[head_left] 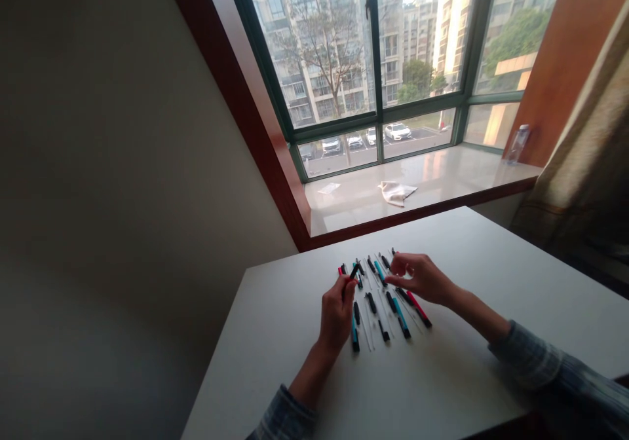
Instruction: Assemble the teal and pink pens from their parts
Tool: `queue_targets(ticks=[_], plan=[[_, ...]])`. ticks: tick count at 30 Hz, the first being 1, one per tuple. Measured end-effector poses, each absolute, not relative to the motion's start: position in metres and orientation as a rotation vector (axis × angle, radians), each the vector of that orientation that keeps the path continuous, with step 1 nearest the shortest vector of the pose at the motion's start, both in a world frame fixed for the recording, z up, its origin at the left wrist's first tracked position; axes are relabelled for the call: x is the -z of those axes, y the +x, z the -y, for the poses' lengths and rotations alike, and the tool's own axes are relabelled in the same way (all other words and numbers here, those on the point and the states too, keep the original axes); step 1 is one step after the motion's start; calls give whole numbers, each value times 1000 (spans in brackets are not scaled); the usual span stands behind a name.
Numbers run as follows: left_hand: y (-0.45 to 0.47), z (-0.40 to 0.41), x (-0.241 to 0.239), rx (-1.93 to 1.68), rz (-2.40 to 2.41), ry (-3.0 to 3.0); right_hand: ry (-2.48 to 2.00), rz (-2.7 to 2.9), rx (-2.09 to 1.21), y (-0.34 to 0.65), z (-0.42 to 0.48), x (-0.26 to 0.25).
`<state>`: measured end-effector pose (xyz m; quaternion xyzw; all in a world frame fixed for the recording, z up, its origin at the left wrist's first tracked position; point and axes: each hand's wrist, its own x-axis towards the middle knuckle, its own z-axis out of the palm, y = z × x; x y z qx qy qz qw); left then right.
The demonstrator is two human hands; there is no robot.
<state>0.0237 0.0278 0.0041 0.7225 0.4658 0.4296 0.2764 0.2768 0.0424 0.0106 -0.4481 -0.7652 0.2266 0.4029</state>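
My left hand (pixel 337 310) is closed around a short black pen part (pixel 354 270), which sticks up past the thumb and fingertips. My right hand (pixel 417 276) hovers at the far right of the laid-out parts, thumb apart from the bent fingers, with nothing visible between them. Below and between both hands lie disassembled pens in rough rows: blue barrels (pixel 400 317), a red barrel (pixel 419 309), black grips (pixel 371 302) and thin clear refills (pixel 386 310). Another blue barrel (pixel 380 272) lies just left of my right thumb. My left hand hides some parts.
The white table (pixel 417 387) reaches the window sill (pixel 344 212). On the sill are a crumpled cloth (pixel 397 192) and a clear plastic bottle (pixel 517 145). A curtain (pixel 565 158) hangs at the right, and a bare wall (pixel 147 165) stands at the left.
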Motion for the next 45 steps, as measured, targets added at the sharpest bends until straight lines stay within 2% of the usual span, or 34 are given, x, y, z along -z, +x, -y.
queue_targets(ticks=[4,9,14,27,45], plan=[[23,-25,-9,-1151,-1251,2013,-989,2012,-668,223,-56,-27],[24,-20,-11,-1083,-1218,2062,-964,1779,-846,190,-57,-11],[31,-17,-9,-993,-1189,2020,-853,1682,-1040,196,-47,0],[29,-21,-10,-1020,-1191,1835,-707,1508,-1263,200,-51,-7],[31,-22,-3,-1000,-1151,1705,-641,1319,-1372,201,-53,-7]])
